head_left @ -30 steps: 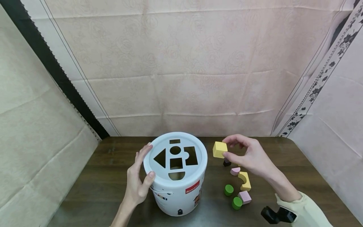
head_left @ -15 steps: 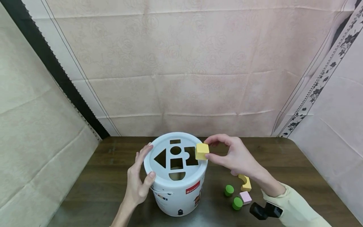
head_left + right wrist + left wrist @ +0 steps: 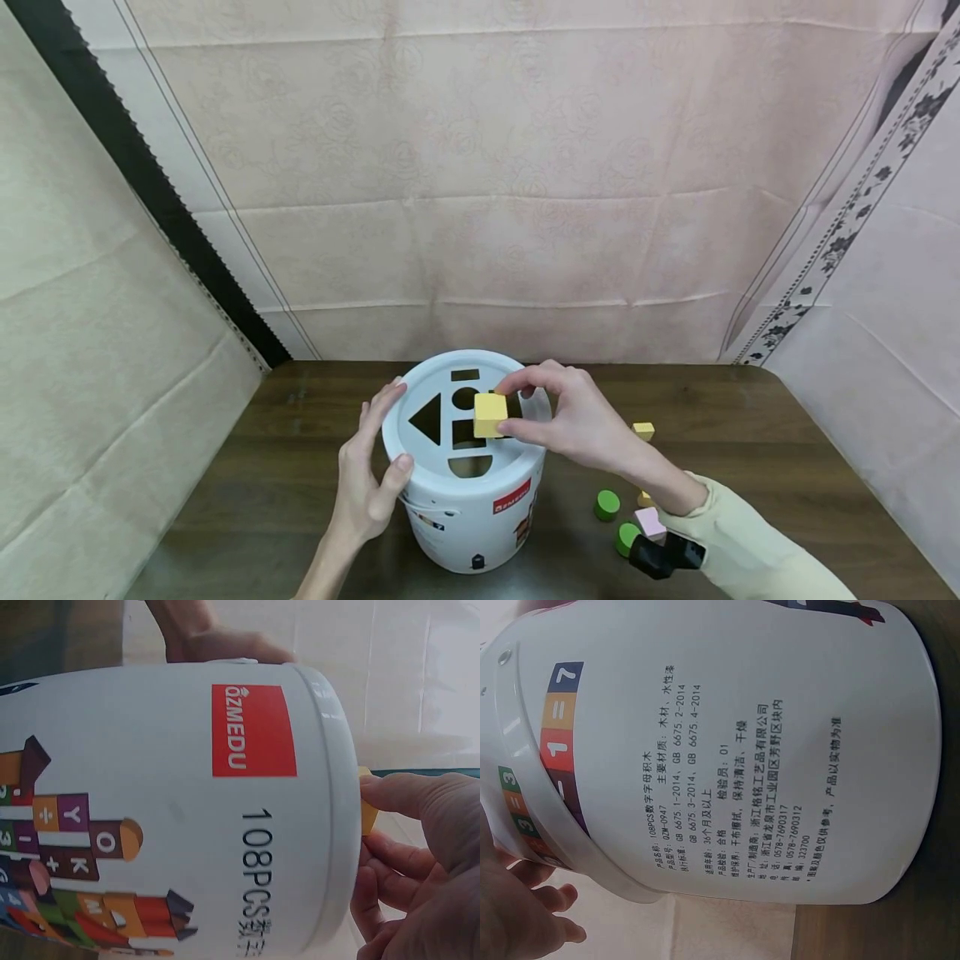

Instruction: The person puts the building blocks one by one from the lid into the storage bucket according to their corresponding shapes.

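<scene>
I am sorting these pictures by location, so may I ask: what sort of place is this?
Probably a small indoor recording corner. A dark wooden table stands before creased, patterned sheets, with a toy bucket and blocks on it.

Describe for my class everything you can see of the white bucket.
The bucket stands upright on the brown table. It is smooth and white, looks like plastic, and carries a red label, printed block pictures, sums and Chinese text. The lid has cut-outs, among them a triangle, a circle and a half-round. A white handle curves along its side. The left hand touches the lid.
</scene>
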{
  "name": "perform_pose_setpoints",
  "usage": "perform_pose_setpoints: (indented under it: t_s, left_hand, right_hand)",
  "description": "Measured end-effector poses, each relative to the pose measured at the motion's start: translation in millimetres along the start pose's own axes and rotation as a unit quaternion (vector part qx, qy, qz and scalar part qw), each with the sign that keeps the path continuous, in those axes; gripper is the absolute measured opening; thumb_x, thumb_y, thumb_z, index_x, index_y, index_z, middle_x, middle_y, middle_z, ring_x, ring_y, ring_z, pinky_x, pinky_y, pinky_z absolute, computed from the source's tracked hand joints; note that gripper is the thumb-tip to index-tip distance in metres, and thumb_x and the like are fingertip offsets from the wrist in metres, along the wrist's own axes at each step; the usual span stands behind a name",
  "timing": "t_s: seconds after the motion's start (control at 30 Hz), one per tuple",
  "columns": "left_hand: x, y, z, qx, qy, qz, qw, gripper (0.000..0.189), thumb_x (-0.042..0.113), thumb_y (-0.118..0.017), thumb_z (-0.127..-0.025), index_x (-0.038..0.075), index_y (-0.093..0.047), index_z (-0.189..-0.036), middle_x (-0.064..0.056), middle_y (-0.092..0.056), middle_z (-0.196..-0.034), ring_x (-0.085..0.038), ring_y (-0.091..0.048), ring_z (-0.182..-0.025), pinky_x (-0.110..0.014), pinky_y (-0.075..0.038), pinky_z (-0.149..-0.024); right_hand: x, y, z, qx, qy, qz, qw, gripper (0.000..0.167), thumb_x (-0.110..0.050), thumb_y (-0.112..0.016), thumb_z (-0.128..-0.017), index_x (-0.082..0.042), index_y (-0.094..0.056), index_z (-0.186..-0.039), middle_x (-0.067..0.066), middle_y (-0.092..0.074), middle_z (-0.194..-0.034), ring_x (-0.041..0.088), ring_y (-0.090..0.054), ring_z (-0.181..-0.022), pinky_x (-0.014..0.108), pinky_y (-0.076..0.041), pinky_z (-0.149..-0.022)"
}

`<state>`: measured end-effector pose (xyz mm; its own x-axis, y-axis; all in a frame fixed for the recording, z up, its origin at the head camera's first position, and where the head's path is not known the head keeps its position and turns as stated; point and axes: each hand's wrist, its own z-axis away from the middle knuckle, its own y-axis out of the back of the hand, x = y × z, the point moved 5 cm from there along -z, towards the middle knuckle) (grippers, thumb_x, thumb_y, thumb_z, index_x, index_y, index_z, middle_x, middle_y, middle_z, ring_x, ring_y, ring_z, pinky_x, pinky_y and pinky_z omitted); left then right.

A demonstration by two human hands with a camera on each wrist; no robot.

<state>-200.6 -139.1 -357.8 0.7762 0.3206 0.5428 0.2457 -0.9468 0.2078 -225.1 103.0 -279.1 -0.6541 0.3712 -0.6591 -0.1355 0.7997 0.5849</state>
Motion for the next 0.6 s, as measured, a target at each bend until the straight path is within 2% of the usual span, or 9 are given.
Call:
perform_pose_setpoints:
  t_s: [0.2,0.6]
  left_hand:
    - [-0.1,-0.7,-0.1,-0.001,0.006,-0.001,1.0,0.063,0.037,-0.058,-0.09,0.001,-0.054,-0.141,-0.016,-0.055,-0.141,-0.035,-0.044,-0.137,-0.077,-0.011,-0.104]
    - [0.2,-0.4,0.2,-0.006,0.013,-0.005,0.9999,0.063,0.037,-0.057,-0.09,0.001,-0.053,-0.142,-0.016,-0.056,-0.141,-0.034,-0.044,-0.137,-0.079,-0.011,-0.102]
  right_hand:
    - [-3,-8,-6.1,-0.005,0.01,0.003,0.9999,0.031,-0.011,-0.089,-0.074,-0.013,-0.076,-0.103,-0.012,-0.07,-0.097,0.017,-0.057,-0.089,0.039,-0.044,-0.08]
    - [-5,-19,-10.8,-0.033,0.023,0.017,0.999,0.031,-0.012,-0.09,-0.072,-0.012,-0.078,-0.1,-0.01,-0.072,-0.097,0.017,-0.057,-0.086,0.037,-0.043,-0.079]
